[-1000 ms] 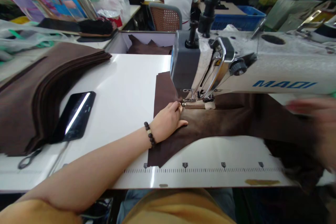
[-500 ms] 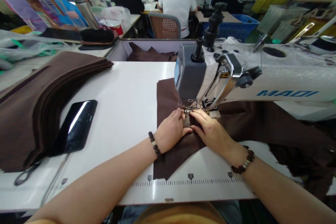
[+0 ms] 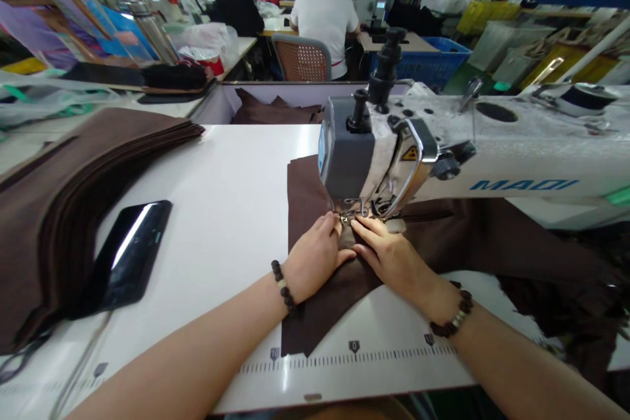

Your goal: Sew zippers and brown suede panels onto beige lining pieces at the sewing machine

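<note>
A brown fabric piece (image 3: pixel 492 243) lies under the head of a white sewing machine (image 3: pixel 443 151). My left hand (image 3: pixel 315 256) rests flat on the fabric, its fingers stretched toward the presser foot (image 3: pixel 350 215). My right hand (image 3: pixel 388 256) lies beside it on the same fabric, fingertips touching the cloth right at the foot. Both wrists wear dark bead bracelets. The needle itself is hidden behind the machine head.
A thick stack of brown fabric pieces (image 3: pixel 63 190) fills the table's left side, with a black phone (image 3: pixel 130 252) next to it. A ruler scale (image 3: pixel 354 357) runs along the table's front edge. A person in white (image 3: pixel 327 13) sits at a bench beyond.
A second ago my right hand was off to the right and blurred; it came onto the fabric beside the left hand. Since then both hands have stayed at the presser foot.
</note>
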`<state>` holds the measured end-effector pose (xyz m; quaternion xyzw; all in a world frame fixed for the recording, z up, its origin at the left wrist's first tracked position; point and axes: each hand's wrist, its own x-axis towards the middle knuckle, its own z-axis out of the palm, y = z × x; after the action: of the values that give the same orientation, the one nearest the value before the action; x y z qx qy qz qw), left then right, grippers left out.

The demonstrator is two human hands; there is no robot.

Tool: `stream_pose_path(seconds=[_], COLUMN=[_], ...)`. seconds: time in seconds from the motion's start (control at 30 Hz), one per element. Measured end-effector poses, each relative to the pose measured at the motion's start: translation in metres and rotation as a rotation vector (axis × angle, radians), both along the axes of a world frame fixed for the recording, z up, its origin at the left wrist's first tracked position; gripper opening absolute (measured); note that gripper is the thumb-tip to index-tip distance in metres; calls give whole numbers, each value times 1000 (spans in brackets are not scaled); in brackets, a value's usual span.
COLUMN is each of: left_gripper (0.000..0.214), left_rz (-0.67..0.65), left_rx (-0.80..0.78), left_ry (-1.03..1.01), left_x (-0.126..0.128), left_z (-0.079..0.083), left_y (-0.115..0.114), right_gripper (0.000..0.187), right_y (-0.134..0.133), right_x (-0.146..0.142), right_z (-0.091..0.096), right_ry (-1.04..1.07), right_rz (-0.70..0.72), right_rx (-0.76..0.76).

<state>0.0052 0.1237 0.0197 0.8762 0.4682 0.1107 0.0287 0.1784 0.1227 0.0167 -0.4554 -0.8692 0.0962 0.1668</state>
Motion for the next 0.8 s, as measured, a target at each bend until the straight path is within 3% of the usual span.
stream_pose_path(seconds=[0.8], left_gripper=[44], left_rz=[-14], left_rx=[-39], left_ry=[54], left_x=[-2], left_z=[7], left_y=[11], right_gripper=[36], right_y=[6], right_x=[-4], right_z=[-1], right_ry=[-63], right_rz=[-54], right_rx=[27])
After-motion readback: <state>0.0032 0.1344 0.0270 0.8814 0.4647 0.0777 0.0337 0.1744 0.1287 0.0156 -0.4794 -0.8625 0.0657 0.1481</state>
